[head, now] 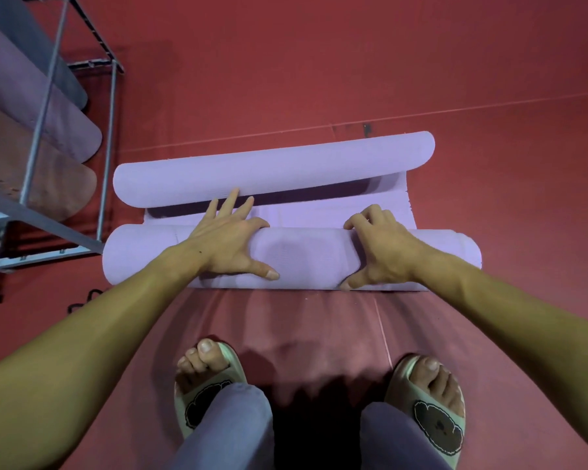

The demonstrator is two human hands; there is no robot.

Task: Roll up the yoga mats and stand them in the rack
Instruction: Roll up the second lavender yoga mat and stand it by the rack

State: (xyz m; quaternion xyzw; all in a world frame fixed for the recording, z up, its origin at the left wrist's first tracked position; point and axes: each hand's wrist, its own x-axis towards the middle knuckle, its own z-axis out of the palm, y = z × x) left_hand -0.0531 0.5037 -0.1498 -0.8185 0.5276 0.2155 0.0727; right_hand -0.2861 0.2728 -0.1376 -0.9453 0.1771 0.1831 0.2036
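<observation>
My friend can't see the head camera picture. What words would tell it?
Two bare hands, the left hand and the right hand, press on a half-rolled lilac yoga mat lying on a red floor. A metal rack holding rolled mats stands at the left.

Rack [109,106] left; open floor [353,62] beyond.

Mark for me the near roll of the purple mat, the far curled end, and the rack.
near roll [306,256], head view, bare top between the hands
far curled end [272,171], head view, middle of its upper surface
rack [111,106], head view, front upright post
</observation>
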